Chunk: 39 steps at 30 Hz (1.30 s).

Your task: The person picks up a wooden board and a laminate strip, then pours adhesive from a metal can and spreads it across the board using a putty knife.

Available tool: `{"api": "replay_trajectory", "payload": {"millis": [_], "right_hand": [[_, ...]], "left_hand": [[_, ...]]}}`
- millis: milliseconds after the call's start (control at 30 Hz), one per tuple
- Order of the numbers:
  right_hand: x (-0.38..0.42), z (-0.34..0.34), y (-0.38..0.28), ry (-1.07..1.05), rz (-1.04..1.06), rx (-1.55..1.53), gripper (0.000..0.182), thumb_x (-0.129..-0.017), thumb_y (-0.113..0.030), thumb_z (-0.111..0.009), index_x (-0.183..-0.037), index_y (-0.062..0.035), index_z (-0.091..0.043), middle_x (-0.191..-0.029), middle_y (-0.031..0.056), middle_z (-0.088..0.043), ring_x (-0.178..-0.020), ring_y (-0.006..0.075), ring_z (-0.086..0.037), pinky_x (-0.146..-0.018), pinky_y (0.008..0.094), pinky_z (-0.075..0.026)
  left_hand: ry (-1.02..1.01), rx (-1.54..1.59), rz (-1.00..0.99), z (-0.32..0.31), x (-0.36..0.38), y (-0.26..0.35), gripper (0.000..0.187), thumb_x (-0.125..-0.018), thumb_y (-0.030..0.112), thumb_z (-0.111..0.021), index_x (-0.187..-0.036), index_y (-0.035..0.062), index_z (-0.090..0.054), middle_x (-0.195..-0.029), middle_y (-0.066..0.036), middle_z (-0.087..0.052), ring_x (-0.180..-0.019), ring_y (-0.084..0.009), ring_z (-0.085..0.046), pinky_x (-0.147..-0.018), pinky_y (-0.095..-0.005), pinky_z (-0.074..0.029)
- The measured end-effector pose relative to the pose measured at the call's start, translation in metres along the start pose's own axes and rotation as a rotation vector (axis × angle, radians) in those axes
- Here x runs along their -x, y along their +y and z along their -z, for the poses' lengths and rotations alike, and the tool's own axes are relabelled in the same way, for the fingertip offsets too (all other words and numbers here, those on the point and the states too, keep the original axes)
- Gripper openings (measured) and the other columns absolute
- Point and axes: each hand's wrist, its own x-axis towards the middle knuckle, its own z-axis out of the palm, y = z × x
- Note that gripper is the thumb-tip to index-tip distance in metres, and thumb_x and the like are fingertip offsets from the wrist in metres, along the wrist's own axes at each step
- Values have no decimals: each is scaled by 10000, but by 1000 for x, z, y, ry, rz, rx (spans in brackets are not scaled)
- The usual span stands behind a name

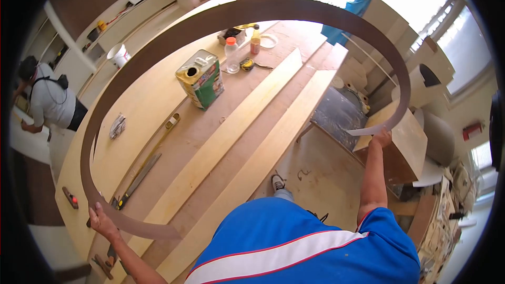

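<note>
A long, thin brown strip point(210, 18) is bent into a large open loop above the workbench. My left hand point(102, 222) grips it near one end at the lower left, fingers wrapped on its edge. At the right, my right hand point(382, 138) is closed on the strip close to its other end, whose pale inner face shows. Two light wooden boards point(226, 131) lie lengthwise on the bench. Inside the loop's outline stand a green and white metal can point(202, 81) and a clear bottle with an orange cap point(231, 55). A yellow tape measure point(247, 64) lies beside them.
A level point(152, 152), a handsaw point(138, 181) and a crumpled wrapper point(118, 126) lie on the bench's left half. Another person point(50, 94) stands at the far left. A dark, stained low table point(342, 115) and wooden box point(400, 147) stand right of the bench.
</note>
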Motion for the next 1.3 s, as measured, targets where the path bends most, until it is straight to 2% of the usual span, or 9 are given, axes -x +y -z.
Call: {"api": "replay_trajectory", "payload": {"millis": [67, 233, 333, 467, 667, 800, 933, 1100, 1300], "right_hand": [[-5, -44, 10, 26, -311, -447, 203, -889, -129, -577, -916, 60, -647, -845, 156, -698, -753, 281, -677, -686, 409, -527], [-21, -160, -27, 142, -676, -484, 268, -903, -128, -610, -1075, 77, -624, -1022, 179, -676, -873, 326, -686, -735, 472, -585], [-37, -233, -36, 162, -835, -616, 307, -908, -137, -630, -1135, 68, -619, -1118, 200, -667, -889, 370, -689, -741, 522, -605], [-45, -314, -40, 147, -946, -573, 324, -896, -151, -659, -1140, 56, -612, -1138, 215, -667, -911, 378, -693, -718, 512, -620], [-40, -424, -25, -122, -1124, -750, 269, -944, -156, -601, -1139, 29, -604, -1120, 185, -673, -936, 366, -695, -709, 503, -613], [-30, -464, -36, -356, -1252, -809, 263, -973, -149, -538, -1173, 21, -565, -1165, 178, -652, -966, 367, -686, -721, 514, -616], [-23, -492, -13, -580, -1253, -780, 284, -966, -139, -534, -1203, 17, -527, -1170, 188, -632, -984, 383, -674, -752, 536, -621], [-18, -494, 20, -768, -1192, -654, 270, -920, -99, -598, -1157, 15, -536, -1097, 175, -644, -927, 381, -683, -747, 539, -626], [-24, -472, 21, -915, -1177, -470, 260, -884, -60, -643, -1119, 11, -559, -1072, 143, -655, -919, 344, -679, -759, 530, -612]], "left_hand": [[68, -77, -15, 10, 12, 18, 287, -1005, 206, -588, -1123, -52, -636, -980, -67, -683, -836, -141, -560, -807, -296, -479], [222, -416, -25, 34, 58, 69, 335, -1011, 263, -581, -1136, -41, -642, -993, -90, -697, -841, -156, -590, -825, -304, -488], [396, -329, 181, 31, 86, 125, 374, -1003, 291, -592, -1161, -45, -642, -1028, -115, -704, -858, -184, -620, -844, -323, -498], [606, -343, 147, 29, 99, 209, 474, -996, 373, -585, -1226, -38, -634, -1106, -160, -695, -920, -223, -642, -852, -351, -507], [650, -973, -345, 76, 93, 280, 419, -957, 271, -628, -1311, 48, -604, -1197, -209, -642, -981, -328, -654, -846, -382, -521], [633, -1388, -642, 96, 84, 343, 494, -942, 42, -571, -1400, 227, -547, -1253, -209, -606, -1041, -364, -660, -832, -411, -539], [561, -1461, -609, 77, 91, 387, 513, -948, 88, -567, -1416, 292, -527, -1285, -204, -592, -1075, -377, -640, -841, -419, -537], [622, -879, -114, -22, 98, 444, 371, -979, 271, -632, -1269, 38, -648, -1196, -162, -684, -1010, -238, -658, -890, -318, -512], [474, -587, -275, -47, 89, 437, 409, -967, 299, -657, -1220, -23, -662, -1165, -140, -700, -959, -186, -634, -888, -292, -496]]}}
